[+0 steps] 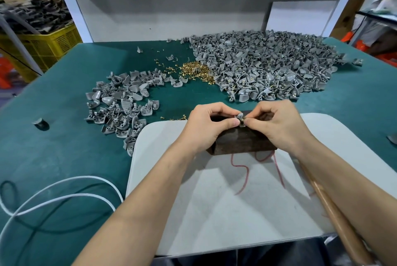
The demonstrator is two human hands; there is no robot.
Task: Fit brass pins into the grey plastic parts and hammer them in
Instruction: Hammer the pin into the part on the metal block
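A teal-green mat (64, 158) covers the workbench, with a white backboard (167, 14) standing at its far edge. A pale grey board (214, 212) lies on the mat nearest the person, and a dark wooden block (242, 141) rests on it.

Both hands meet above the block's far end. The left hand (206, 126) has its fingers curled, with thumb and forefinger pinching a single grey plastic part (239, 116). The right hand (277, 122) is curled too, and its fingertips pinch a brass pin (243, 119) held right against that part. Whether the pin is already in its hole is too small to tell.

Taking the block as centre, a large heap of grey parts (268, 64) spreads at twelve to one o'clock, with brass glinting among many of them. A smaller heap of grey parts (120, 104) lies at ten o'clock. Between the two, at about eleven o'clock, sits a pile of loose brass pins (197, 71), and a few stray pins (178, 118) lie just beside the left hand.

A red thread (245, 171) squiggles across the board at six o'clock. A brown wooden handle (335, 212) runs under the right forearm at five o'clock. A white cable (64, 197) loops on the mat at eight o'clock, and a yellow crate (49, 44) stands off the bench at ten o'clock.
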